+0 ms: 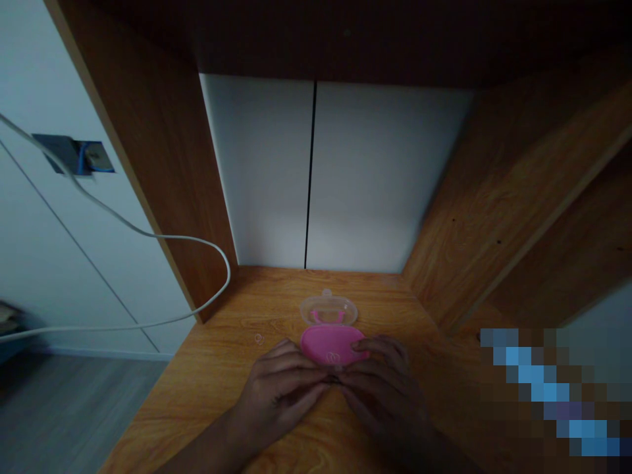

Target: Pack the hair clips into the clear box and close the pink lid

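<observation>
A small pink oval case (330,343) lies open on the wooden desk (217,368), its clear lid (328,309) tipped back behind it. My left hand (284,388) and my right hand (382,385) rest on the desk just in front of the case, fingertips meeting at its near edge. The fingers of both hands are pressed together in a pinch; what they hold, if anything, is too small and dark to make out. A tiny clear ring-shaped object (259,339) lies on the desk left of the case.
The desk sits in a wooden alcove with side panels (162,164) left and right and a white back wall (345,178). A white cable (148,234) runs from a wall socket (74,156) past the left panel. A blurred patch covers the lower right.
</observation>
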